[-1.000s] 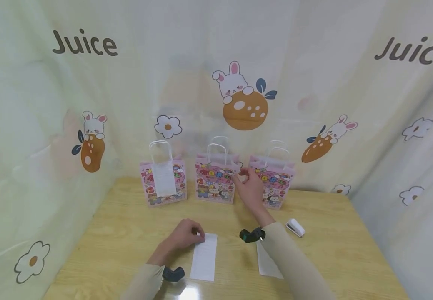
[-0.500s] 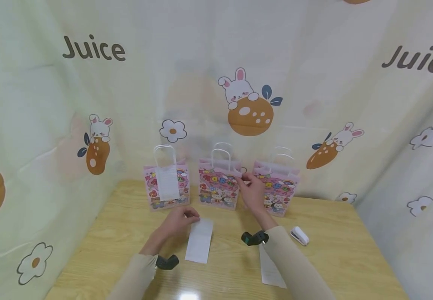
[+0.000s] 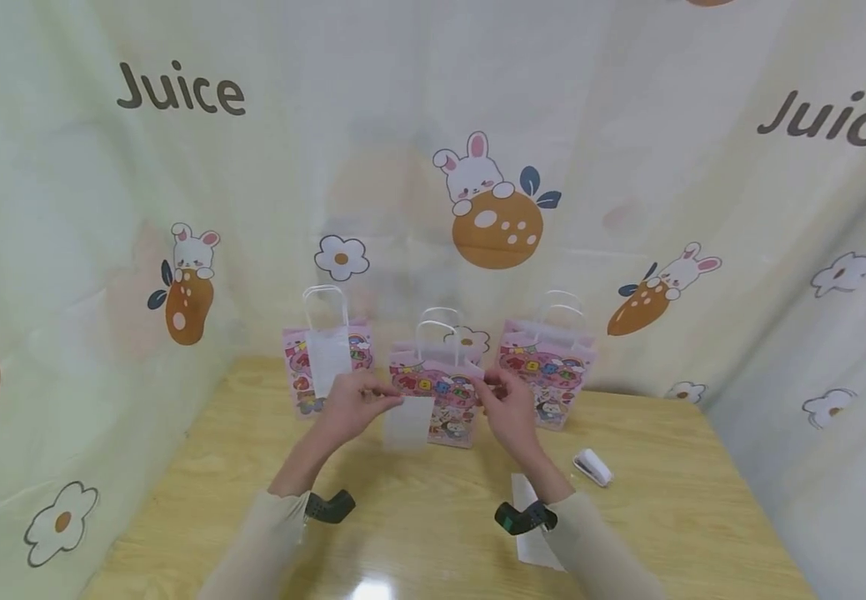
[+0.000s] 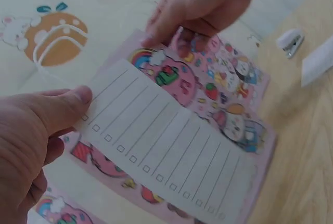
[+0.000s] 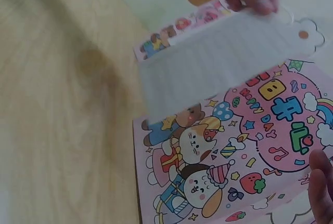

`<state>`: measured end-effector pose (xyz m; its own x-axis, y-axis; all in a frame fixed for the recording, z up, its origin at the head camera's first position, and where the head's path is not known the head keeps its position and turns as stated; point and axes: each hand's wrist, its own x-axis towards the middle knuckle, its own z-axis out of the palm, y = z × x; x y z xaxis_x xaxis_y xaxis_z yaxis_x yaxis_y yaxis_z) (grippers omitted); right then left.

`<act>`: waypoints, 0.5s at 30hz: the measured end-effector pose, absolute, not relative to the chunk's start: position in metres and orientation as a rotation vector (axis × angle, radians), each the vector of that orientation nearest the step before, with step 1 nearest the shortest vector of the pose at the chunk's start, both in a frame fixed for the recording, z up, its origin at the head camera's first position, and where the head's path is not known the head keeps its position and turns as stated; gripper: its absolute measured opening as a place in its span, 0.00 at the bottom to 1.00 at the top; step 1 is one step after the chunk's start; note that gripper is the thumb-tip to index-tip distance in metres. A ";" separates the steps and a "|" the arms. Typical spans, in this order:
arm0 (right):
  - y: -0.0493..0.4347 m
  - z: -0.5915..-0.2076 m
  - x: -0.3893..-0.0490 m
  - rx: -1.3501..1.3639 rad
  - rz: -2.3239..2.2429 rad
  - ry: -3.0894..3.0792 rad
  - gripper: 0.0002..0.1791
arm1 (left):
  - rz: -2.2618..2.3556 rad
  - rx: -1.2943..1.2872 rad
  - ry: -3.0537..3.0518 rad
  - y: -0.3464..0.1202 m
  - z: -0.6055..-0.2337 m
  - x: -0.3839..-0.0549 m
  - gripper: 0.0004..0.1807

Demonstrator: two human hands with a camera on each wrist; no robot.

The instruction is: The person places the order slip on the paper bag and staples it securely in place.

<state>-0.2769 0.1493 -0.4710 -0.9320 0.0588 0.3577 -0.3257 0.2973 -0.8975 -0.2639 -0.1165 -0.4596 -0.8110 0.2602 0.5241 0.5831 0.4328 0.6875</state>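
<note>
My left hand (image 3: 353,404) pinches the top end of a white paper checklist (image 4: 166,141), printed with ruled lines and small boxes. The slip hangs off the table, overlapping the lower left front of the middle pink gift bag (image 3: 453,423). At that bag's upper right edge, my right hand (image 3: 509,408) pinches the paper between thumb and fingers. The bag stands upright with white handles and cartoon animals on its front (image 5: 208,167). In the right wrist view the checklist's plain side (image 5: 208,63) shows, and only a few right fingertips (image 5: 318,182) are visible.
A matching gift bag (image 3: 299,379) on the left has a white slip (image 3: 330,358) hanging over its front. Another bag (image 3: 553,367) stands at the right. A white stapler (image 3: 593,467) and another slip (image 3: 533,533), partly under my right forearm, lie on the wooden table (image 3: 433,533).
My left hand has lifted the checklist off the table and carried it forward to the middle bag. The middle bag has shifted slightly nearer in my right hand's grip.
</note>
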 end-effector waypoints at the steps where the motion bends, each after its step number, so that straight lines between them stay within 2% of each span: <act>1: 0.149 -0.472 -0.273 0.237 1.682 -2.247 0.09 | -1.323 -0.728 -2.329 -0.116 -0.457 -0.262 0.03; 10: 0.144 -0.469 -0.239 0.311 1.743 -2.226 0.05 | -1.155 -0.852 -2.132 -0.111 -0.449 -0.254 0.05; 15: 0.145 -0.465 -0.229 0.333 1.783 -2.268 0.04 | -1.086 -0.831 -1.985 -0.111 -0.452 -0.254 0.07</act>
